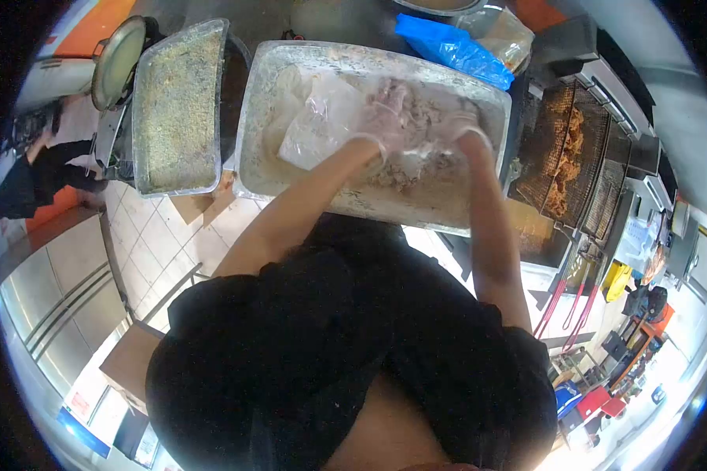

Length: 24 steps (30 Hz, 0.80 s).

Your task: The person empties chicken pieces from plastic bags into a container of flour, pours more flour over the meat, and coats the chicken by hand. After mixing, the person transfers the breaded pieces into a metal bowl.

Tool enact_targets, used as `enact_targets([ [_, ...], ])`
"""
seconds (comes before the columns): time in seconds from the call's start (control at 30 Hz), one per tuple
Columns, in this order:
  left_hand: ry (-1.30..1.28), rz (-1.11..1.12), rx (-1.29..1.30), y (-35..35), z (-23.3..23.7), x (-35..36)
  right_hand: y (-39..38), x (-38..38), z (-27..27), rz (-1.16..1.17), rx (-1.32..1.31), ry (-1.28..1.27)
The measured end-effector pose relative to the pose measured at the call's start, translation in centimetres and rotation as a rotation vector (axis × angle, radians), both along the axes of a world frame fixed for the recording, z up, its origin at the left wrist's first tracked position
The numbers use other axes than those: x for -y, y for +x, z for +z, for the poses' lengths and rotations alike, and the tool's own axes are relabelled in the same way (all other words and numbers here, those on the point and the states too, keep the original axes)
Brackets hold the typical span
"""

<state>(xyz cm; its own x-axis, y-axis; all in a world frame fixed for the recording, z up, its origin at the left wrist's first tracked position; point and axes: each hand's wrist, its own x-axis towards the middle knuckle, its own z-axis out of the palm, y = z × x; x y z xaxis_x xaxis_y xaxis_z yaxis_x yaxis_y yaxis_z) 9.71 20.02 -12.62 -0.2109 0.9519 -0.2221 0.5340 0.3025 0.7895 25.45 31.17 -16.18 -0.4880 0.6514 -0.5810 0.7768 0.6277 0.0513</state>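
You have both hands down inside a big pale tub (247, 118), which sits right in front of you. Your left hand (386, 129) is near the middle of the tub, and your right hand (459, 128) is just to the right of it. Both look white, and a thin, see-through cuff shows at each wrist. Your hands are blurry, so I cannot tell if the fingers on your left hand are apart or together, and I cannot tell for your right hand either. I also cannot see if they are clamped on anything.

Floury lumps (401, 179) lie in the tub, around your hands and on the near side of them. White powder is smeared on the tub's floor and sides. A crinkly white bag (318, 118) lies flat in the left part of the tub, beside your left hand.

To the left of your tub is a smaller clear tub (221, 102) with pale crumbs (177, 110) in it. A round pan (118, 63) is farther left. A shiny blue bag (456, 49) is by the far right corner of your tub. On the right, crispy brown pieces (565, 157) sit in a wire basket (536, 177). Another person (43, 180) in dark clothes is at the far left
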Motion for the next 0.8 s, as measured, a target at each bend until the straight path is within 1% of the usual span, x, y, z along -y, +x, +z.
enact_targets([
  [0.03, 0.001, 0.003, 0.004, 0.4, -0.7, -0.2, 0.2, 0.3, -2.6, 0.05, 0.061, 0.273],
  [0.07, 0.031, -0.088, -0.281, 0.6, -2.1, -1.1, 0.2, 0.2, -2.5, 0.056, 0.059, 0.278],
  [0.1, 0.059, -0.18, -0.569, 0.3, -3.3, -2.0, 0.3, 0.2, -2.4, 0.008, -0.276, 0.228],
  [0.13, 0.056, -0.178, -0.569, -0.2, -4.0, -2.5, 0.2, 1.0, -1.1, -0.043, -0.607, 0.165],
  [0.17, -0.073, -0.209, -0.242, -0.5, -4.9, -2.7, 0.8, 1.8, 0.5, -0.044, -0.603, 0.158],
  [0.2, -0.195, -0.233, 0.084, -0.9, -5.3, -2.8, 0.4, 2.7, 5.8, -0.305, -0.578, -0.18],
  [0.23, -0.193, -0.23, 0.084, -1.3, -4.4, -2.6, 0.1, 3.0, 8.7, -0.56, -0.539, -0.515],
  [0.3, -0.492, -0.653, -0.064, -2.1, -1.6, -1.1, 2.1, 3.3, 6.3, 0.551, -0.027, -0.178],
  [0.33, -0.499, -0.65, -0.062, -2.2, -3.6, 0.7, 2.6, 4.3, 5.9, 0.554, -0.029, -0.184],
  [0.37, -0.086, -0.639, 0.083, -2.0, -7.3, 3.3, 3.3, 5.9, 5.9, 0.555, 0.098, -0.16],
  [0.4, 0.328, -0.612, 0.224, -1.7, -9.2, 5.0, 3.9, 7.3, 5.6, 0.551, 0.223, -0.136],
  [0.43, 0.323, -0.622, 0.223, -1.3, -8.1, 5.6, 4.4, 8.6, 3.6, 0.542, 0.218, -0.139],
  [0.47, 0.116, -0.709, -0.239, -0.6, -6.1, 5.8, 4.9, 10.0, 0.8, 0.54, 0.18, 0.097],
  [0.5, -0.098, -0.76, -0.701, 0.1, -5.0, 5.5, 5.1, 10.6, -0.6, 0.538, 0.143, 0.336],
  [0.53, -0.094, -0.756, -0.703, 0.6, -4.9, 5.0, 3.9, 10.4, 0.2, 0.54, 0.143, 0.341],
  [0.6, 0.078, -0.491, -0.457, 1.8, -4.9, 3.9, 1.2, 9.5, 1.1, 0.437, 0.336, 0.083],
  [0.63, 0.081, -0.496, -0.456, 2.1, -5.2, 3.2, 2.0, 8.4, -1.7, 0.432, 0.337, 0.084],
  [0.67, -0.003, -0.512, -0.51, 2.3, -6.1, 2.2, 3.8, 7.2, -6.5, 0.28, -0.02, 0.151],
  [0.7, -0.083, -0.526, -0.565, 2.3, -7.0, 1.4, 5.0, 6.6, -9.1, 0.122, -0.374, 0.221],
  [0.73, -0.076, -0.531, -0.566, 2.1, -8.6, 0.8, 4.5, 6.4, -5.6, 0.117, -0.373, 0.227],
  [0.77, 0.06, -0.474, -0.364, 1.9, -10.5, 0.6, 2.9, 6.4, 1.5, 0.12, -0.269, 0.118],
  [0.8, 0.187, -0.41, -0.16, 1.7, -11.4, 0.8, 2.0, 6.5, 5.8, 0.126, -0.166, 0.005],
])
